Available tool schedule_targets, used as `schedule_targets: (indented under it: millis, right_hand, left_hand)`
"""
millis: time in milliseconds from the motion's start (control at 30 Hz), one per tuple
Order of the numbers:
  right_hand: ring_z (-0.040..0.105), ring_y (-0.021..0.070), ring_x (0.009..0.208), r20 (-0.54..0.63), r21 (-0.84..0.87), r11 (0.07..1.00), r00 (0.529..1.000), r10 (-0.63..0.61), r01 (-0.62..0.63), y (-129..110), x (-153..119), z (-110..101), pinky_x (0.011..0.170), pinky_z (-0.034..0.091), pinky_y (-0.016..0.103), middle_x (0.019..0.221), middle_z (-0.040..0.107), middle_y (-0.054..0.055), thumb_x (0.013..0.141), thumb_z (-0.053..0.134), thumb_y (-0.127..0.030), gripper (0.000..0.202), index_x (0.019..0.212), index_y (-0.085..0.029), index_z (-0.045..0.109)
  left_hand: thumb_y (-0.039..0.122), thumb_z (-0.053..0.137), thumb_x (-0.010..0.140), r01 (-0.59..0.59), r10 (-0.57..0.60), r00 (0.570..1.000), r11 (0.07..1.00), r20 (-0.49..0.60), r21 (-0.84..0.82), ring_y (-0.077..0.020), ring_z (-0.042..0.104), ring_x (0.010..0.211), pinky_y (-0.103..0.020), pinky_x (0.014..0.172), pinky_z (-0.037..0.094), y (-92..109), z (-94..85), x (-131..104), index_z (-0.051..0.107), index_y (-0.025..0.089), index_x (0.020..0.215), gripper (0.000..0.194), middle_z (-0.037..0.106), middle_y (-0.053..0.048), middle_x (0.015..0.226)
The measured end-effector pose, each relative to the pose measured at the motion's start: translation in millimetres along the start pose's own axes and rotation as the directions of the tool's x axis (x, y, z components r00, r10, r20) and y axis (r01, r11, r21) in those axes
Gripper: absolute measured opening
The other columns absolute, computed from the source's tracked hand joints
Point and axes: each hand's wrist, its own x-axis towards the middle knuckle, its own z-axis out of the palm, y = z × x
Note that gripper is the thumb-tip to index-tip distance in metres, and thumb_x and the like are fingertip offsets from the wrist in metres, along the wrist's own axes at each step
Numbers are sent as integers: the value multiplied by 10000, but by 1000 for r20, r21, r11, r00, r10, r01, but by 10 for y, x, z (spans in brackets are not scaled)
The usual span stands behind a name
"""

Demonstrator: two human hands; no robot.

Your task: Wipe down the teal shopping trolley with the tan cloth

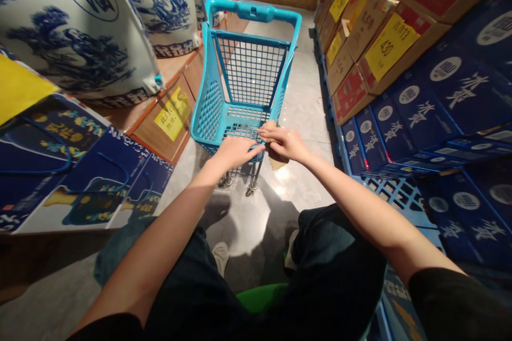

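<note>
Down low in a narrow shop aisle, perched on a green seat [262, 295], knees wide. Straight ahead: a small turquoise shopping cart [244, 96] on the polished grey floor [308, 117], handle [252, 10] at the far end, basket bare inside as far as can be seen.

Both arms out to the cart's near rim. Left hand [236, 152] laid over that rim, fingers stretched out flat and pointing across toward the other hand, not clenched on anything. Right hand [285, 142] just beside it, fingertips nearly touching the left's, knuckles bent over the rim's corner. Right under that palm, a brown scrap [276, 161], cardboard or paper by the look. Pinched or merely covered? Cannot tell from here.

So, by the look of it: fiddling at the front lip of the cart, steadying it on its little wheels [240, 184], nothing loaded. Any further handling here calling for a firm brace from the left, since a light wheeled cart will likely roll away under a push, and a careful fingertip hold on the right.

Around the aisle: big blue-and-white porcelain jars [76, 37] on a wooden shelf to the left, blue gift boxes [80, 170] below them, a yellow label [173, 113] on the shelf front. To the right, stacked dark-blue cartons [440, 101], brown cartons above with a yellow price tag [390, 45] reading 430.
</note>
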Motion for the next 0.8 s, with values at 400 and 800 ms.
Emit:
schedule_targets:
  millis: [400,800]
  right_hand:
    - [764,275,1335,83,-300,953,997,-2,27,-190,-198,13,1081,651,387,1584,688,81,1040,606,-215,420,1420,-231,786]
    - [785,247,1001,74,-486,873,997,-17,51,-125,-305,-58,903,665,401,1595,676,77,1112,504,-200,448,1487,-240,745]
  left_hand:
    - [605,242,1148,202,-205,978,976,31,80,-368,802,1176,-396,892,526,-385,-52,-126,897,195,1093,775,871,-172,1156]
    - [625,230,1127,141,-143,989,988,37,57,-390,813,1115,-409,823,498,-331,-30,-109,917,239,1107,789,877,-169,1101]
